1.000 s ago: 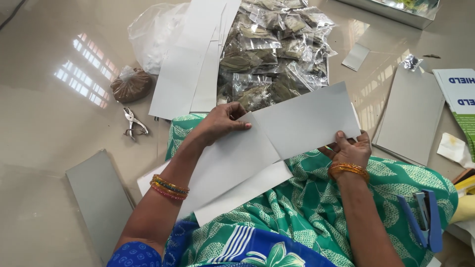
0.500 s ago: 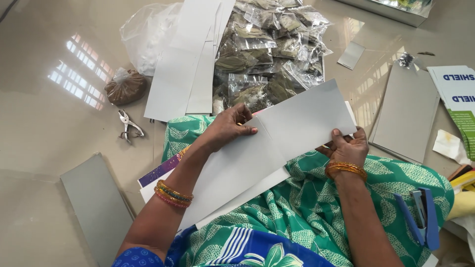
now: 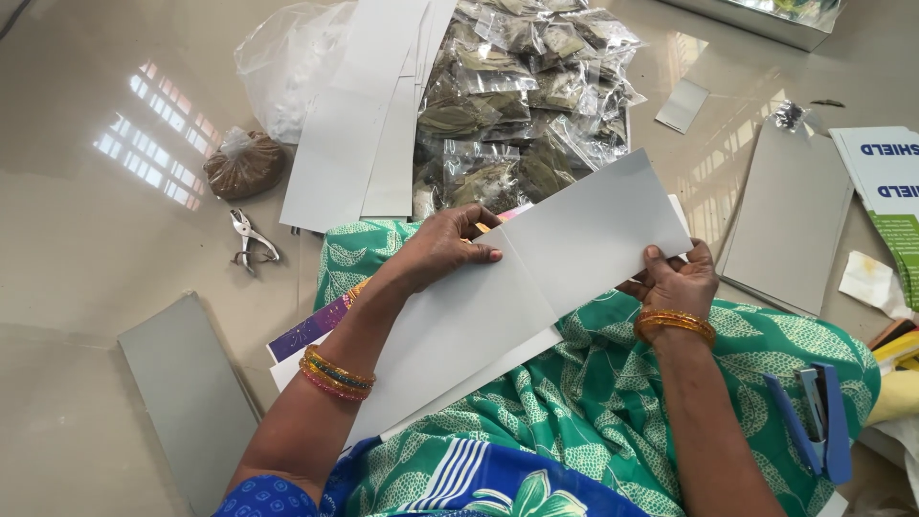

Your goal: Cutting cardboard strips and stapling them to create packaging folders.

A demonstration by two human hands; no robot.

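**A:** Head view. Report the state of both hands.

**B:** The left hand [image 3: 442, 247] lies palm down on a long grey card sheet [image 3: 517, 297], fingers [image 3: 479, 255] curled and pressing along the fold line at the sheet's upper edge. The right hand [image 3: 676, 280] grips the sheet's right end: the thumb sits on top, the other fingers underneath. Both hands are closed on the same sheet.

**A:** Position of the sheet?

**B:** It rests across the person's lap, on green patterned cloth [image 3: 632, 383]. It is creased near the middle. The right half is raised off the lap; the left half lies flat on further card sheets [image 3: 479, 378] stacked beneath it.

**A:** Items on the floor [image 3: 96, 287]?

**B:** Just beyond the lap lies a heap of clear packets of dried leaves [image 3: 522, 96]. Overlapping its left side is a spread of grey card strips [image 3: 369, 124]. Further left are a clear plastic bag [image 3: 282, 62], a small tied pouch of brown material [image 3: 244, 165] and a metal hand punch [image 3: 251, 237]. A single grey card [image 3: 187, 397] lies beside the left arm. To the right lies a grey card stack [image 3: 795, 220]. A blue stapler [image 3: 814, 416] rests at the right knee.
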